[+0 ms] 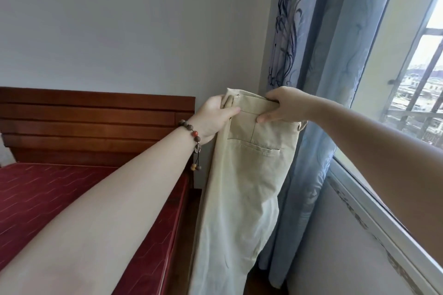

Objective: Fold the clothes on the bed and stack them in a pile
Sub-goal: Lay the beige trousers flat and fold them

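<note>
A bedroom corner with a pale wall point(119, 31), a red bed at left and a window at right; beige trousers held up in the air.

The left hand point(213, 117) pinches the left end of the trousers' waistband point(254, 103), thumb in front and fingers curled behind; the right hand point(285, 105) grips the right end, fingers point(269, 116) curled over the band. The trousers point(242, 187) hang straight down from both hands, back pocket facing the camera, just right of the bed point(48, 199) and in front of the blue curtain point(318, 79). A beaded bracelet point(191, 130) circles the left wrist. The wooden headboard point(96, 124) stands far left, the window point(417, 93) far right.
</note>
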`<state>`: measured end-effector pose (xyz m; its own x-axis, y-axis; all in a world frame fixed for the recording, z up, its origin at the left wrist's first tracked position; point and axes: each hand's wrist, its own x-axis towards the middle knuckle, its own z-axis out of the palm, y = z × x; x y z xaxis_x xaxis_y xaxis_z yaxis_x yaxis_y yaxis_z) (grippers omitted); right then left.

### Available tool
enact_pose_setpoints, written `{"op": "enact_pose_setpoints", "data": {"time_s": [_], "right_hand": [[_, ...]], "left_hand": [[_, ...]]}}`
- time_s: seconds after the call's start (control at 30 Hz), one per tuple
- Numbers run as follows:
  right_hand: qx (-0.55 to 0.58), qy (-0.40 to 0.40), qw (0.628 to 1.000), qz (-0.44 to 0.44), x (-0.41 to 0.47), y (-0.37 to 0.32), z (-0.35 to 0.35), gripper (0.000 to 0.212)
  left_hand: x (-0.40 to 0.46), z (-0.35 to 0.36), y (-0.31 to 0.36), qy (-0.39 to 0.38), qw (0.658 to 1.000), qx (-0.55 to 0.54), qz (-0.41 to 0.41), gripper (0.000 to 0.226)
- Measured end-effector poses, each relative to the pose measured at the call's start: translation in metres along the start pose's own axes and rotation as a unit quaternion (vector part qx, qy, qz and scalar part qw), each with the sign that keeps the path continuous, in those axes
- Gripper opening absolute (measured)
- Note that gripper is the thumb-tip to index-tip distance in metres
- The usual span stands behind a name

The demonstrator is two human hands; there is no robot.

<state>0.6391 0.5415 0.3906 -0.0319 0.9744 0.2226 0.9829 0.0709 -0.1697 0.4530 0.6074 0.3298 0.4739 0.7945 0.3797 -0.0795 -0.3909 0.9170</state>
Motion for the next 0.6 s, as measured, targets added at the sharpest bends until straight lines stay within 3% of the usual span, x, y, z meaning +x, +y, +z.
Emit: {"op": "enact_pose_setpoints", "data": {"time_s": [0.1, 0.17, 0.23, 0.27, 0.37, 0.43, 0.53, 0.6], "right_hand": [[0.004, 0.026, 0.999, -0.018, 0.004, 0.0, 0.005, 0.038], [0.02, 0.061, 0.998, -0.028, 0.006, 0.001, 0.006, 0.043], [0.035, 0.077, 0.996, -0.024, 0.006, 0.004, 0.007, 0.05], [0.04, 0.079, 0.996, -0.028, 0.005, 0.003, 0.007, 0.052], [0.054, 0.078, 0.995, -0.042, 0.008, 0.001, 0.01, 0.054], [0.058, 0.084, 0.993, -0.055, 0.01, -0.002, 0.013, 0.054], [0.041, 0.083, 0.993, -0.074, 0.009, -0.006, 0.014, 0.052], [0.0, 0.136, 0.987, -0.085, 0.006, -0.003, 0.013, 0.047]], "left_hand": [[-0.007, -0.01, 0.002, 0.028, 0.998, 0.037, 0.046, 0.03], [-0.015, -0.018, -0.003, 0.118, 0.978, 0.112, 0.127, 0.042], [-0.02, -0.031, -0.01, 0.18, 0.945, 0.185, 0.203, 0.038], [-0.023, -0.036, -0.012, 0.168, 0.938, 0.214, 0.216, 0.032], [-0.025, -0.044, -0.012, 0.052, 0.949, 0.273, 0.15, 0.024], [-0.024, -0.043, -0.011, 0.017, 0.949, 0.291, 0.116, 0.025], [-0.019, -0.037, -0.012, 0.069, 0.96, 0.257, 0.09, 0.032], [-0.016, -0.031, -0.011, 0.103, 0.978, 0.171, 0.062, 0.024]]}}
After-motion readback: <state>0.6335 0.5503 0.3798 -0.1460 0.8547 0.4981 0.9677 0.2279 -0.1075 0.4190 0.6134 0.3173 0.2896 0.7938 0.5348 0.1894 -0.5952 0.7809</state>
